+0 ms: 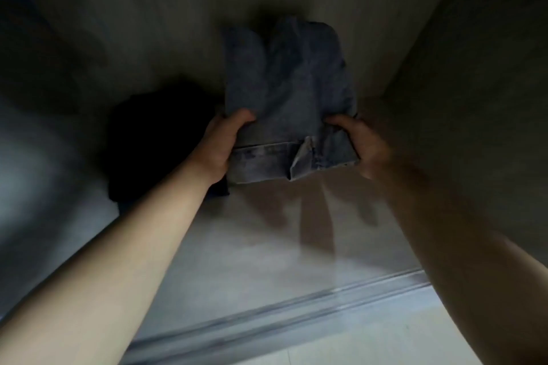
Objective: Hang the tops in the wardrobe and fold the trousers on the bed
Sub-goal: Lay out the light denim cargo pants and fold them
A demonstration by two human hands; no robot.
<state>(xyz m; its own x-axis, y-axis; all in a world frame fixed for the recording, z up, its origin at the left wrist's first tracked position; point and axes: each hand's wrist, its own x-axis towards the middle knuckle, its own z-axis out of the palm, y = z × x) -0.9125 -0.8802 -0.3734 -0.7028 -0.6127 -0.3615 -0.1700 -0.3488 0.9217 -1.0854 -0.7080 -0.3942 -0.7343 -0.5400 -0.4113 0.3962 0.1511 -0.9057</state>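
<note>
A folded pair of blue denim trousers [286, 98] is held out in front of me inside a dim wardrobe compartment. My left hand [221, 147] grips its near left edge, thumb on top. On the near right edge my right hand [360, 147] holds it the same way. The trousers hover a little above the wardrobe's floor panel [267, 246], casting a shadow on it. The picture is blurred and dark.
A dark, almost black folded garment [160, 139] lies on the floor panel just left of the trousers. The wardrobe's back wall [148, 24] and right side wall [474, 68] close the space. A sliding-door track [296, 308] runs along the front edge, with pale floor below.
</note>
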